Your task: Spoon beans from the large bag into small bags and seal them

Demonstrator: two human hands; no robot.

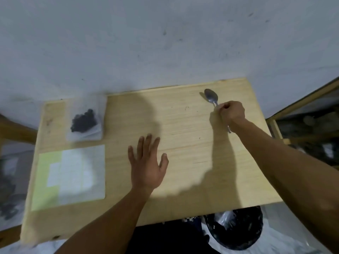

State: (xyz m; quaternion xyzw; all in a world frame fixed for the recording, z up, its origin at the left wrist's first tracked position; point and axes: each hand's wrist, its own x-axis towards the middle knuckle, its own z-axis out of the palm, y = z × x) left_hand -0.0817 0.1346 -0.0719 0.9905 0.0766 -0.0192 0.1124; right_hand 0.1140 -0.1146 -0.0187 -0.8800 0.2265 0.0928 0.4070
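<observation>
My right hand point(232, 113) is closed around the handle of a metal spoon point(211, 97) at the far right of the wooden table point(183, 125); the empty bowl rests on or just above the wood. Over the table's middle, my left hand point(147, 162) is flat with fingers spread and holds nothing. A small clear bag with dark beans point(85, 120) lies at the far left. In front of it lies a stack of empty small bags point(73, 176). The large bag of dark beans point(236, 229) sits open below the table's near edge, on the right.
A grey wall rises behind the table. A wooden-framed shelf point(308, 114) stands to the right. More bags with dark contents point(9, 191) lie blurred at the left, beside a wooden rail point(16, 130).
</observation>
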